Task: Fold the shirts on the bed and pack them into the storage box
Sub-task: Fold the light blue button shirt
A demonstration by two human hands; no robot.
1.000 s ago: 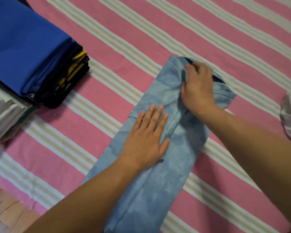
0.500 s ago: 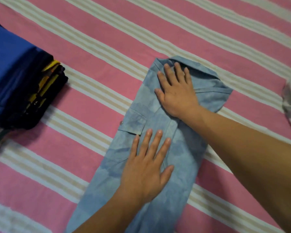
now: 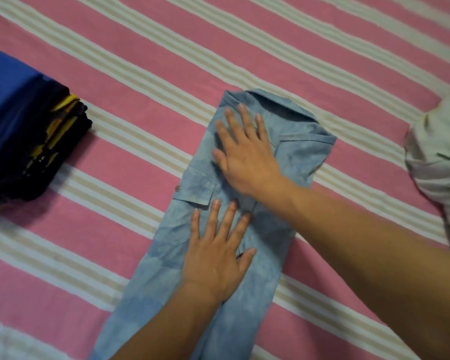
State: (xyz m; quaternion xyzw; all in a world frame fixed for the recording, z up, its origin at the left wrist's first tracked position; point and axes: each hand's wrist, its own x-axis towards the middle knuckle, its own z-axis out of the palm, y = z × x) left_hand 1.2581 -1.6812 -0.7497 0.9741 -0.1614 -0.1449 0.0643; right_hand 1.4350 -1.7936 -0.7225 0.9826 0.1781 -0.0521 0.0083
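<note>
At the far left of the bed with the pink, white and beige striped sheet (image 3: pixel 146 81) I see a stack of folded garments, blue on top and black with yellow below (image 3: pixel 24 131). It lies well apart from my work, so I think it is safe.

In the middle lies the task's thing, the light blue denim shirt folded into a long narrow strip (image 3: pixel 247 198), collar at the far end. My left hand (image 3: pixel 216 258) presses flat on its middle with the fingers straight and spread, holding nothing. My right hand (image 3: pixel 244 154) presses flat nearer the collar, its fingers also wide.

If I lift both hands together, the stiff folded sides may spring open. The pocket flap may also crease.

At the right edge a pale crumpled garment (image 3: pixel 439 162) waits. I see no storage box.
</note>
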